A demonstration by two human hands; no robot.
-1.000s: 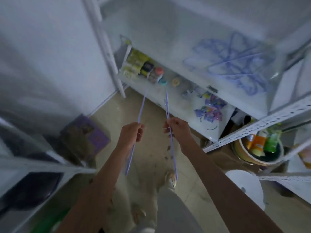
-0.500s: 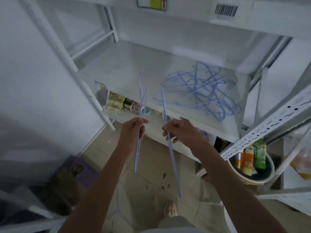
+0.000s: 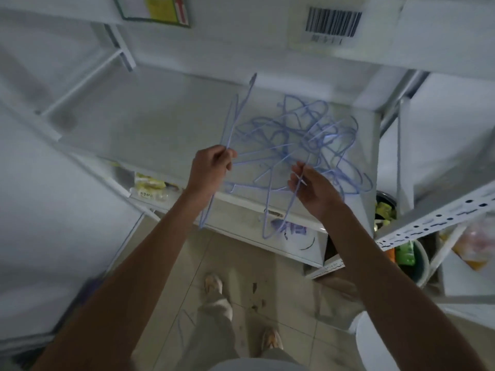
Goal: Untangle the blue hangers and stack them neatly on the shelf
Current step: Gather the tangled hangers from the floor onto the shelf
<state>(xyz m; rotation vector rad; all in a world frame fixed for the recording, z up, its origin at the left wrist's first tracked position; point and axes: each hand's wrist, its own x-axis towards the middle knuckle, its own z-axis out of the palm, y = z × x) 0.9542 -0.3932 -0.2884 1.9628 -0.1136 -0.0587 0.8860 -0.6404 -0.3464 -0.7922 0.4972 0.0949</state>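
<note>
A tangled pile of thin blue hangers [image 3: 316, 135] lies on the right half of the white shelf [image 3: 166, 121]. My left hand [image 3: 211, 167] is closed on one blue hanger [image 3: 235, 121] held nearly upright, edge-on, its top over the shelf and its lower end hanging past the shelf's front edge. My right hand [image 3: 313, 186] pinches a second blue hanger [image 3: 278, 210] that dangles in front of the shelf edge, just before the pile.
A shelf above carries a barcode label [image 3: 333, 22]. The lower shelf holds small packets [image 3: 150, 183] and purple items [image 3: 289, 227]. A perforated white rack rail [image 3: 439, 218] and a bucket of bottles [image 3: 407, 253] stand at right. My feet are on the tiled floor [image 3: 241, 263].
Both hands rose with their hangers from near floor level up to the shelf front. The view tilted up, so the tangled pile now lies directly behind my hands.
</note>
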